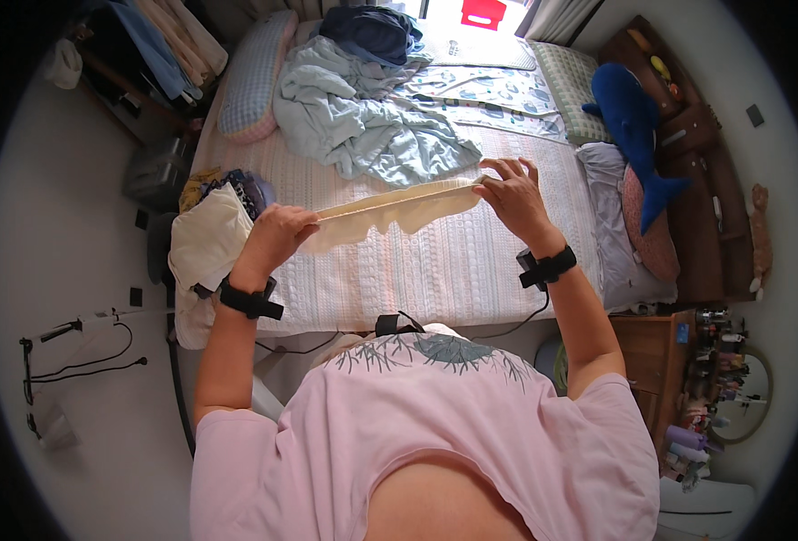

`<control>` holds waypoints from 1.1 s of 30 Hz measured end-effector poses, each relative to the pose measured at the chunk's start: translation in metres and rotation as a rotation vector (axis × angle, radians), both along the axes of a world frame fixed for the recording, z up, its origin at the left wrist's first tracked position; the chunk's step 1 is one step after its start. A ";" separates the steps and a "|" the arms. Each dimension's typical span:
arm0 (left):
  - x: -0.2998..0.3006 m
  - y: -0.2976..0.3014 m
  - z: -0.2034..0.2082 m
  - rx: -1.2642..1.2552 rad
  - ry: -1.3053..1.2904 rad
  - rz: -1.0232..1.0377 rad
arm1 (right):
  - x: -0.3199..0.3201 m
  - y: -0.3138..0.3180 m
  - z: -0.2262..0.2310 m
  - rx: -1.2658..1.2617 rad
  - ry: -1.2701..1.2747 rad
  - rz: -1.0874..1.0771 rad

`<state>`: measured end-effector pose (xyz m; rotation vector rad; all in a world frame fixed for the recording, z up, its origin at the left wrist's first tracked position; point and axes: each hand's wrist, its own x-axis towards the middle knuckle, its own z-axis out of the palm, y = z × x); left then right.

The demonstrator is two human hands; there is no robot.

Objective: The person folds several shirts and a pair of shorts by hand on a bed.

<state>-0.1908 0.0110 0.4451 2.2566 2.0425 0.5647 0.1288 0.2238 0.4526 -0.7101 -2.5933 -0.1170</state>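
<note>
A cream garment (394, 215) hangs in the air above the bed, its upper edge pulled fairly straight between my two hands. My left hand (277, 239) pinches the left end of that edge. At the opposite end, my right hand (514, 198) grips the cloth between thumb and fingers, with other fingers raised. The lower edge falls in loose waves; what kind of garment it is cannot be made out. Beside my left hand lies a pile of clothes with a cream piece (208, 236) on top.
A striped bedspread (399, 288) covers the bed. Farther back lie a crumpled pale-green quilt (349, 113), a dark bundle (370, 34) and a checked pillow (256, 81). A blue plush toy (629, 108) rests at the right, near a wooden headboard (701, 171). Both wrists wear black straps.
</note>
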 end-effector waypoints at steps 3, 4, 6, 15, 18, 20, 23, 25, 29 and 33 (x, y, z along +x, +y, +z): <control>0.013 0.008 0.003 -0.017 0.054 -0.044 | 0.000 0.003 -0.003 -0.202 0.030 0.078; 0.014 0.008 0.001 -0.045 0.024 -0.037 | 0.000 0.002 -0.001 -0.181 -0.016 0.063; 0.017 0.006 -0.007 -0.101 -0.032 -0.021 | -0.004 -0.003 0.004 -0.139 -0.104 0.032; 0.024 0.006 -0.013 0.020 -0.116 0.392 | -0.005 -0.027 0.010 -0.123 -0.164 0.072; 0.041 0.006 0.017 0.102 -0.139 0.405 | 0.000 -0.030 -0.010 -0.254 -0.082 0.084; 0.045 0.003 0.021 0.093 -0.069 0.400 | 0.002 -0.025 -0.030 -0.513 0.074 0.068; 0.050 -0.001 0.025 0.122 0.018 0.386 | -0.004 -0.032 -0.042 -0.883 0.348 0.069; 0.050 -0.001 0.024 0.147 0.029 0.395 | -0.005 -0.034 -0.052 -1.231 0.501 0.089; 0.046 -0.003 0.022 0.150 0.055 0.403 | -0.013 -0.042 -0.045 -1.683 0.764 0.139; 0.046 -0.005 0.022 0.093 -0.022 0.383 | -0.009 -0.027 -0.055 -1.189 0.557 -0.020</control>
